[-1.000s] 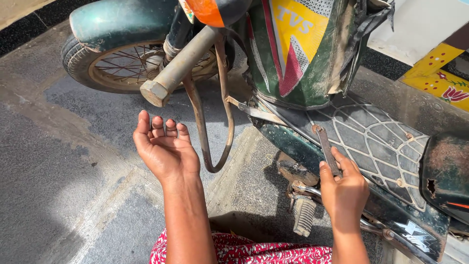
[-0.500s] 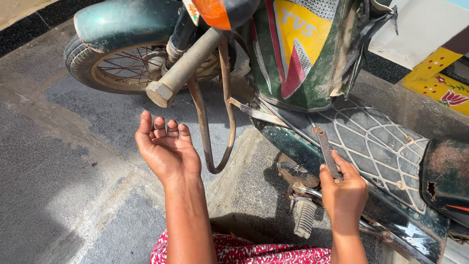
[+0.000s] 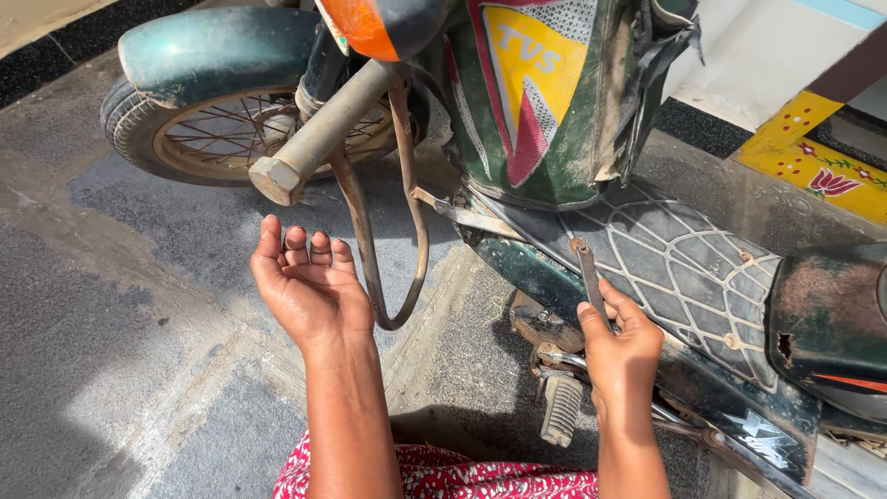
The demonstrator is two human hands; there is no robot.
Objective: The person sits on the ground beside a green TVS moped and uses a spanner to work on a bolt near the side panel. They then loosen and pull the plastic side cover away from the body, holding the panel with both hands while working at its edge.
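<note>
My left hand (image 3: 309, 286) is held palm up with fingers spread, empty, just left of a hanging rusty loop of cable (image 3: 397, 231) on a worn green moped. My right hand (image 3: 624, 346) grips the lower end of a flat metal spanner (image 3: 588, 277). The spanner's upper end sits on a bolt at the edge of the moped's patterned footboard (image 3: 684, 277). Below my right hand is a ribbed foot peg (image 3: 560, 411).
The moped's front wheel (image 3: 217, 129) with green mudguard stands at upper left, and a rusty fork tube (image 3: 319, 139) sticks out toward me. A rusted dark seat base (image 3: 827, 319) is at right. Grey stone paving lies left; a painted yellow step (image 3: 813, 162) is at upper right.
The view has shifted slightly. Both hands stay in nearly the same pose, the right still on the spanner.
</note>
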